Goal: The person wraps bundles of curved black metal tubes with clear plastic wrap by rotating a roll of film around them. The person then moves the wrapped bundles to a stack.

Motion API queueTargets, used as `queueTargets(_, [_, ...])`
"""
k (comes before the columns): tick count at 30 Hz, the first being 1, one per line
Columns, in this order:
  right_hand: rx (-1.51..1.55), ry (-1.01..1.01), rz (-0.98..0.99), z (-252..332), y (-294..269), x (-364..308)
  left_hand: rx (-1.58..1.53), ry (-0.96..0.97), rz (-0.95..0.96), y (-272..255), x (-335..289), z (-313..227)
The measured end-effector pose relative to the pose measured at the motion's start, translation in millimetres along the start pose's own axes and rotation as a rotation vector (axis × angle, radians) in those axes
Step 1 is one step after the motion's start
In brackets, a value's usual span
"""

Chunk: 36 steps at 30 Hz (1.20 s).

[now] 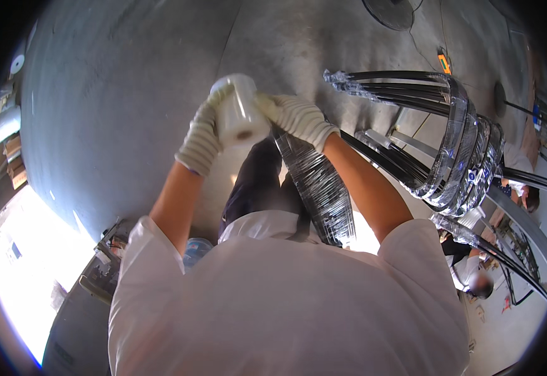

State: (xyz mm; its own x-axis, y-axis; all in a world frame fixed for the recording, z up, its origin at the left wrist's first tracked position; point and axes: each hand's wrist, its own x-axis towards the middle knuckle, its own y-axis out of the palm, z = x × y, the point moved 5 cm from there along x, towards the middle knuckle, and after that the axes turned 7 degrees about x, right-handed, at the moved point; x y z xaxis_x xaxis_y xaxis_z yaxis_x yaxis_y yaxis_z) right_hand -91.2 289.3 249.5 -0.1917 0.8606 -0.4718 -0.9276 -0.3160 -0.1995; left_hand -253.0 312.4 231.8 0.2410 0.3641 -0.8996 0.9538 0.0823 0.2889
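Note:
A roll of clear stretch film (pixel 241 108) is held up in front of me between both gloved hands. My left hand (pixel 201 135), in a white knitted glove, grips its left side. On the right side of the roll, near its upper part, my right hand (pixel 297 118) in a matching glove is closed on it. The roll's brown core end points toward me. Beside my legs stands a film-wrapped dark bundle (pixel 318 188), just below my right hand and partly hidden by my forearm.
Black tubes or bars (pixel 405 88) bound with clear film (pixel 474 166) stand on my right. An orange tool (pixel 444 61) lies beyond them on the grey floor (pixel 142 81). A blue-tinted container (pixel 196 250) is near my left side. Other people (pixel 474 276) are at the far right.

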Motion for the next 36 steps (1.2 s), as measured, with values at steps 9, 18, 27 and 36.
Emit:
queueTargets(9, [1.161, 0.372, 0.127, 36.0, -9.5, -4.8, 0.764, 0.194, 0.064, 44.1, 13.4, -31.0])
queueTargets(18, [1.323, 0.321, 0.003, 33.8, -2.5, 3.1, 0.511, -0.028, 0.171, -5.2, 57.8, -57.5])
queueTargets(27, [1.510, 0.101, -0.294, -15.2, -11.2, -3.7, 1.324, 0.441, 0.728, 47.6, 155.8, 76.3])
queueTargets(36, [1.652, 0.274, -0.569, -99.8, -55.6, -36.7, 0.837, 0.170, 1.060, 59.6, 130.5, 72.1])
